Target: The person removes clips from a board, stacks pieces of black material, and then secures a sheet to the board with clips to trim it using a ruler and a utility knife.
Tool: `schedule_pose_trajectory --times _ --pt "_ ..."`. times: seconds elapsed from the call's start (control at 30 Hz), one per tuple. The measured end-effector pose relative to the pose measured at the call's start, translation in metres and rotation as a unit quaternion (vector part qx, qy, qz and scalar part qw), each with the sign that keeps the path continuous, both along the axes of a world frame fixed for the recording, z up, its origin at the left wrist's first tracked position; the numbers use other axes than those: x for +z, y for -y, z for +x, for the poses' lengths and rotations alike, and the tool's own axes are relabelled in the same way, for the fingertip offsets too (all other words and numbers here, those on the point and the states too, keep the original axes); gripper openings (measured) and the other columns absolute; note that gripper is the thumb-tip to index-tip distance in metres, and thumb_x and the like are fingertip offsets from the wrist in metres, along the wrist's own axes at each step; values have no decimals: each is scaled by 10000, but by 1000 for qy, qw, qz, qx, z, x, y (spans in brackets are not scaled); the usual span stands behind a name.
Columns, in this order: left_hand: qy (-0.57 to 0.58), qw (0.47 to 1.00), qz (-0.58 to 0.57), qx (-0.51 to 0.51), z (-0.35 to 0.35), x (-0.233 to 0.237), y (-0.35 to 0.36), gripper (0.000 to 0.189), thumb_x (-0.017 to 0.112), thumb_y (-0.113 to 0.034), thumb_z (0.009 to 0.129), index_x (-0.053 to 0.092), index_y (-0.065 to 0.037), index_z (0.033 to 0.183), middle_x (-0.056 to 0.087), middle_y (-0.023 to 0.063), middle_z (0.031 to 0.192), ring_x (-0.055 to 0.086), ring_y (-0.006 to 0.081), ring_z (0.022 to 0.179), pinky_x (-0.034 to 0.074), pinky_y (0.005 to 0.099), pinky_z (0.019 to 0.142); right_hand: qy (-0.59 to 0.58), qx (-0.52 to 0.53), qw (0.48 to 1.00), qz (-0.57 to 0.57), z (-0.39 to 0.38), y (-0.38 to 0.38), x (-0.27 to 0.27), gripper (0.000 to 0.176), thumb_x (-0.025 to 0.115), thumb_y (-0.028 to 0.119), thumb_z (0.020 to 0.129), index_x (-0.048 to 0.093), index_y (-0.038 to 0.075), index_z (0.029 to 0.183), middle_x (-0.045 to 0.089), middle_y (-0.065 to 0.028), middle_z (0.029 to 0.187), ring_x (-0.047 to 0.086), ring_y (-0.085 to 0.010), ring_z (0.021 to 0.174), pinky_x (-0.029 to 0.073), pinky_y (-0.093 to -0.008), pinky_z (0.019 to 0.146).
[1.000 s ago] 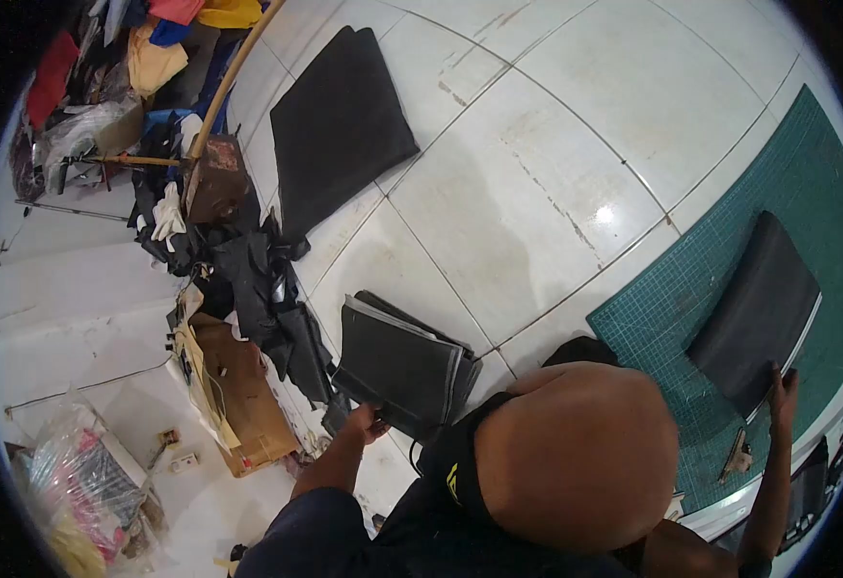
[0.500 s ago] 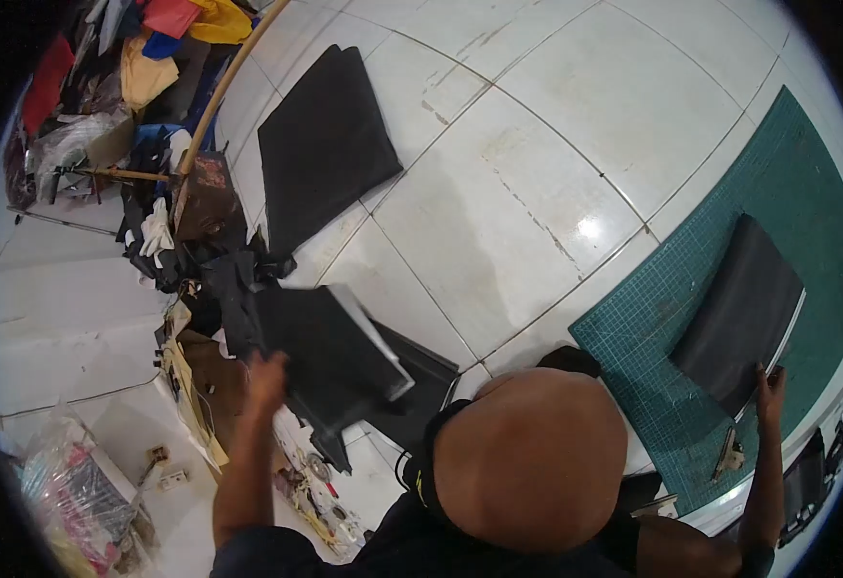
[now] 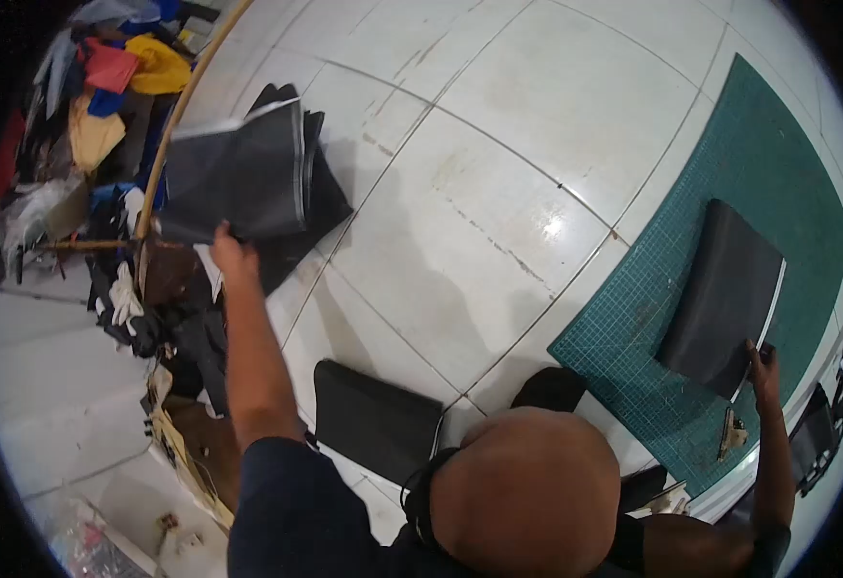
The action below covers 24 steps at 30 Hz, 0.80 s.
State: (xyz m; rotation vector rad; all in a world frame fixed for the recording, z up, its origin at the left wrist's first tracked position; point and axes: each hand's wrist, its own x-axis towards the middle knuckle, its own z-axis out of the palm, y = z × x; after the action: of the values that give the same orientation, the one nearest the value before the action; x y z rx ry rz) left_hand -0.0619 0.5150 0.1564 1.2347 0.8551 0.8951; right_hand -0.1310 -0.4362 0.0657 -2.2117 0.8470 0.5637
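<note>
My left hand is closed on the near edge of several folded black sheets with pale edges. These sheets overlap a larger black sheet on the tiled floor at the upper left. My right hand pinches the right-hand edge of another folded black sheet, which has a white border. That one rests on a green gridded cutting mat. Close below the right hand, a small metal tool lies on the mat. A further folded black piece sits on the floor between my arms.
White floor tiles stretch across the middle. A curved wooden pole stands at the left before a heap of coloured material. Plastic-wrapped goods lie at the lower left. A large rounded bare body part blocks the bottom centre.
My left hand has carried the folded black sheets up and left, over the larger sheet, uncovering the folded piece below. The right hand stays at its sheet's edge. The view has shifted slightly.
</note>
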Motion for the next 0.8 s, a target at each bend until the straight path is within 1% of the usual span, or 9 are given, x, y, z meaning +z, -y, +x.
schedule_pose_trajectory --times 0.1,0.27,0.37,0.47,0.53,0.63,0.7,0.77,0.8 --pt "-67 991 -74 94 15 -84 9 461 597 -107 883 520 -3 1325 523 137 1370 504 303 1253 458 466 980 15 -11 1000 -7 -5 13 -20 767 738 517 849 483 -38 1313 604 -205 1225 586 -309 1125 477 -426 913" --pt "-161 965 -155 139 1 -165 -27 451 575 -195 931 523 15 1327 567 157 1323 586 316 1146 500 477 901 -3 -40 998 40 4 5 -3 643 773 440 833 533 -44 1182 620 -139 1045 604 -231 956 481 -383 853" --pt "-144 966 -209 40 -11 -166 -67 512 619 -266 932 513 25 1339 569 170 1328 607 332 1108 474 504 931 43 -68 995 54 0 13 -17 580 775 407 834 547 -35 1131 619 -106 977 596 -211 874 479 -366 786" --pt "-388 916 -93 40 -19 -97 9 574 675 -347 901 538 38 1304 609 181 1257 613 365 1090 460 498 944 19 -32 999 29 0 23 -24 615 782 408 828 528 -43 1160 615 -109 994 589 -210 906 475 -368 811" --pt "-447 890 90 -1 -86 -137 -36 613 718 -399 860 564 42 1258 637 204 1194 620 386 1071 466 481 927 32 -36 998 47 -4 28 -27 636 787 409 824 518 -44 1181 618 -126 1042 597 -220 963 475 -365 841" --pt "-638 724 260 45 -195 -111 12 776 709 -504 810 530 118 1238 589 290 1244 592 429 1135 461 478 980 15 -32 998 43 1 34 -32 762 781 450 816 466 -49 1298 595 -184 1209 579 -277 1117 446 -401 946" --pt "-712 654 250 51 -300 -106 26 869 701 -562 765 502 124 1261 556 321 1266 550 461 1196 438 494 1032 20 -43 999 5 -1 38 -36 835 762 478 811 421 -45 1365 566 -201 1277 560 -314 1165 416 -444 984" --pt "-773 620 104 85 -367 -88 66 900 720 -521 729 441 55 1362 429 317 1405 460 471 1287 394 497 1081 -13 -30 997 65 4 43 -34 901 743 521 814 365 -8 1438 489 -213 1387 506 -334 1249 387 -488 1015" --pt "-758 647 5 86 -402 -89 68 898 721 -494 724 420 15 1400 370 285 1454 444 452 1305 393 503 1080 -13 -30 997 73 4 48 -38 887 739 521 818 369 -1 1432 483 -207 1390 504 -331 1249 389 -485 1013"
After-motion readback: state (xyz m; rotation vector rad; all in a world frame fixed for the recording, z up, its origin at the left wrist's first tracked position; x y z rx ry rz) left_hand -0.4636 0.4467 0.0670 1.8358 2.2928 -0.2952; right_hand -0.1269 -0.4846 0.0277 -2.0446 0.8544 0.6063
